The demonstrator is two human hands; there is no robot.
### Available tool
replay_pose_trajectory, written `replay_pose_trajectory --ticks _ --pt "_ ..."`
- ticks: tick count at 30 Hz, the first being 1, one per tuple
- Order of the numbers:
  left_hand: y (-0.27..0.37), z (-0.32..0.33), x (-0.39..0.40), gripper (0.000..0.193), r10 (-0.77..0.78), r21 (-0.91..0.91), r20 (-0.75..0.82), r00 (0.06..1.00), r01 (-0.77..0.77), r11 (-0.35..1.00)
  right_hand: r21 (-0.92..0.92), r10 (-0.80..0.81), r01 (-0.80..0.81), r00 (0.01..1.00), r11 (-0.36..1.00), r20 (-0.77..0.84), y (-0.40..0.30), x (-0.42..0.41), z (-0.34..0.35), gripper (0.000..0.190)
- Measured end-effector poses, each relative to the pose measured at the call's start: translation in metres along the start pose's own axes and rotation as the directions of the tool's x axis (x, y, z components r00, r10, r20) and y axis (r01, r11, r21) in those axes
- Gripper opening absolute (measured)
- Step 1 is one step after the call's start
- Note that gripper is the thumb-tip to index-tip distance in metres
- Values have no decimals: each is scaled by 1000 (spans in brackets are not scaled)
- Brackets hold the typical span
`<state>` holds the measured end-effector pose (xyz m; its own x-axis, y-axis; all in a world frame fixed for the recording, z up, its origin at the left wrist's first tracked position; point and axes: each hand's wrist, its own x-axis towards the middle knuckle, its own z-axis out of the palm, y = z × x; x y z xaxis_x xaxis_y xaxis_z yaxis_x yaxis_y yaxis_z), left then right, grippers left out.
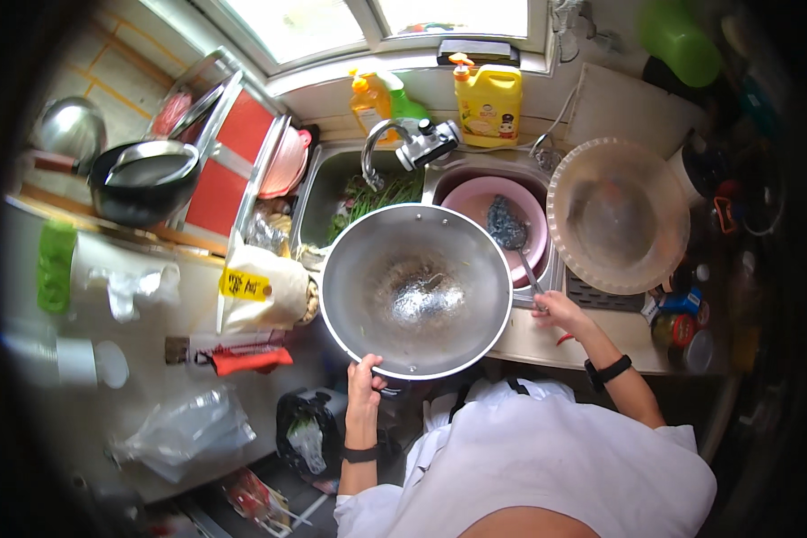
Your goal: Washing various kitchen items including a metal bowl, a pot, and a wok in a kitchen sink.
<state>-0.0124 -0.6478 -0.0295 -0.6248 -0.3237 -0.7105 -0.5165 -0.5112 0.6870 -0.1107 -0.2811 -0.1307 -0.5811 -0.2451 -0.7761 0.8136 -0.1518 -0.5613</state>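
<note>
My left hand [363, 385] grips the near left edge of a large grey metal wok [350, 289]. The wok tilts open towards me over the sink's front edge, its inside wet and its bottom stained brown. In my right hand [559, 313] is the handle of a long metal utensil [527, 265], seemingly a ladle or spatula. Its head reaches into a pink plastic basin [460, 191] in the right sink bowl, against a dark blue-grey mesh scrubber or cloth [506, 218]. Whether the two are joined I cannot tell.
Leafy greens [376, 198] lie in the left sink bowl under a chrome faucet [376, 151]. A yellow detergent jug [489, 107] stands behind. To the right sits a translucent plastic basin [612, 222], near jars [672, 331]. A paper bag [262, 313] is close to the wok's left.
</note>
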Motion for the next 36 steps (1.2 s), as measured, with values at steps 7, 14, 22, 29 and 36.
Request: replay_pose_trajectory --ticks 7,14,22,29,36 --pt "42 1 36 8 -80 82 143 987 69 994 -863 -579 318 814 393 36 -44 -48 39 38" --pt "72 2 56 12 -176 130 243 954 148 981 -773 -612 403 791 490 25 -91 81 64 32" --pt "94 11 54 23 -234 189 282 931 185 964 -898 -423 -109 853 427 -305 -106 223 57 43" --pt "113 37 48 33 -279 165 281 918 240 957 -985 -366 145 915 -96 170 -85 257 36 50" --pt "115 59 57 63 -313 264 368 876 224 938 -889 -491 42 845 456 -212 -93 283 30 42"
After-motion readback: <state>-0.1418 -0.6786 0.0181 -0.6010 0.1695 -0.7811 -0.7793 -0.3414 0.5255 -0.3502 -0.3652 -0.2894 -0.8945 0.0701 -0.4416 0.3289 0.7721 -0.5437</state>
